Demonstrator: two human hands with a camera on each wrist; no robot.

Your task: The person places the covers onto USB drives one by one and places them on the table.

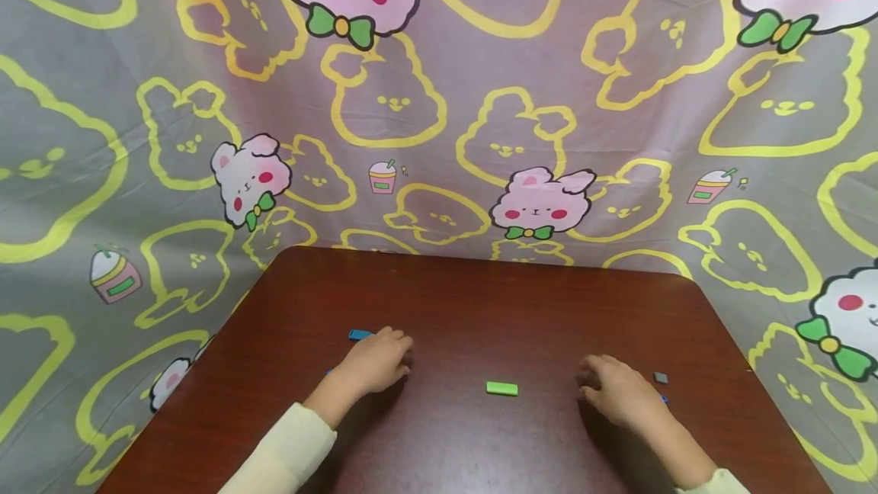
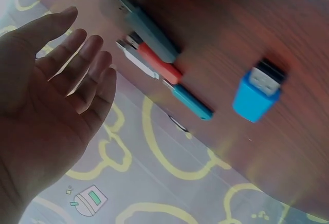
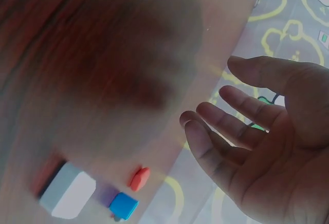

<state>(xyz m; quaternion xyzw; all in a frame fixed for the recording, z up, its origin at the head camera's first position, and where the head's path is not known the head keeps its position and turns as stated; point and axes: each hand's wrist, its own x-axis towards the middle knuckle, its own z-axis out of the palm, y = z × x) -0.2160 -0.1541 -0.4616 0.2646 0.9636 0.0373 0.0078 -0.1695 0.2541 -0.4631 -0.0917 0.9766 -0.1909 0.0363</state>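
My left hand (image 1: 373, 363) hovers over the left half of the table, fingers loosely bent and holding nothing; a blue piece (image 1: 360, 335) shows just past it. In the left wrist view, beyond the hand (image 2: 67, 90), lie a grey-green USB stick (image 2: 153, 35), a red one (image 2: 158, 63), a white one (image 2: 139, 61), a teal one (image 2: 191, 102) and a blue one (image 2: 253, 96). My right hand (image 1: 620, 393) is also empty, its fingers relaxed. Near it is a small grey piece (image 1: 661, 378). A bright green stick (image 1: 502, 388) lies between the hands.
The brown table (image 1: 480, 303) meets a patterned cloth (image 1: 439, 166) at its back and sides. In the right wrist view, a white block (image 3: 71, 192), a small blue piece (image 3: 124, 205) and a small red piece (image 3: 139, 179) lie near the table edge.
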